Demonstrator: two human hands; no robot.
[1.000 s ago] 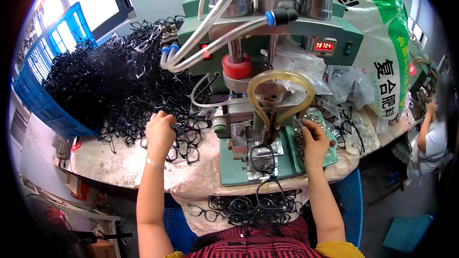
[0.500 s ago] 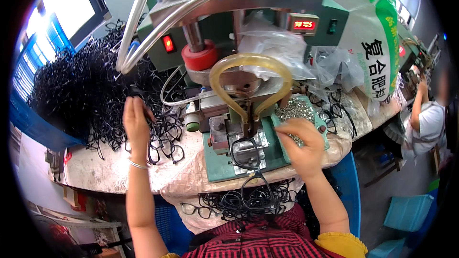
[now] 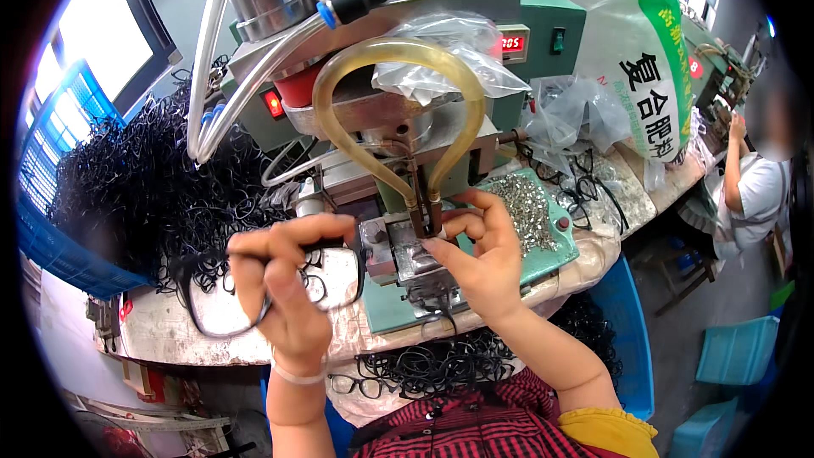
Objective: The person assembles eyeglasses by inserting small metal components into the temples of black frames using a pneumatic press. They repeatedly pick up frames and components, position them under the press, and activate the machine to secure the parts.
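My left hand [image 3: 292,284] is closed on a black eyeglass frame [image 3: 222,335], held up in front of the dark pile and left of the press. The fingers of my right hand [image 3: 485,254] are pinched together at the lower tip of the green press [image 3: 424,219], below its looped yellowish tube [image 3: 475,93]. Whatever sits between those fingertips is too small to make out. Under them lies a metal fixture [image 3: 428,284] on a green base. Beside my right hand stands a teal tray [image 3: 560,256] with small shiny metal parts [image 3: 527,210].
A large tangle of black eyeglass frames [image 3: 161,195] spills from a blue crate [image 3: 72,246] at the left. More frames [image 3: 424,365] lie on the cloth by my lap. A white-green sack [image 3: 632,42] stands behind right. Another person [image 3: 755,178] sits at the far right.
My left hand has come from the pile toward the press, bringing an eyeglass frame. My right hand has moved from beside the tray to the press tip. The frame hanging off the fixture's front is gone.
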